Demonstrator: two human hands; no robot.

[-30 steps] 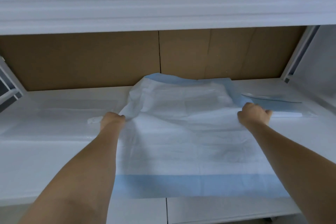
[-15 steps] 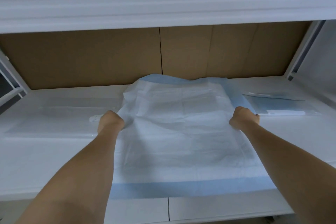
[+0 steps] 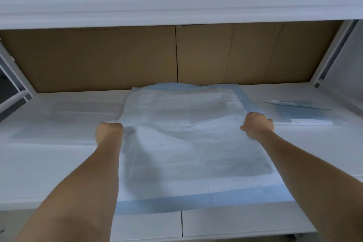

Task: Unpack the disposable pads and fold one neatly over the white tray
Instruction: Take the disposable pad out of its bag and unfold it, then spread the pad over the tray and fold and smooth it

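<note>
Fingers of the left hand (image 3: 108, 131) and right hand (image 3: 257, 125) are curled tight, each gripping a side edge of the disposable pad (image 3: 188, 143), which lies spread across the white tray (image 3: 59, 155). Step in hand looks like spreading before folding; next move calls for even tension and square edges. Versus earlier frame: hands sit closer together, pad flatter.

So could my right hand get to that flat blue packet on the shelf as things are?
Probably yes. The blue packet lies flat just beside the right hand with nothing between them, but that hand now grips the pad by its edge and would have to let go first.
</note>
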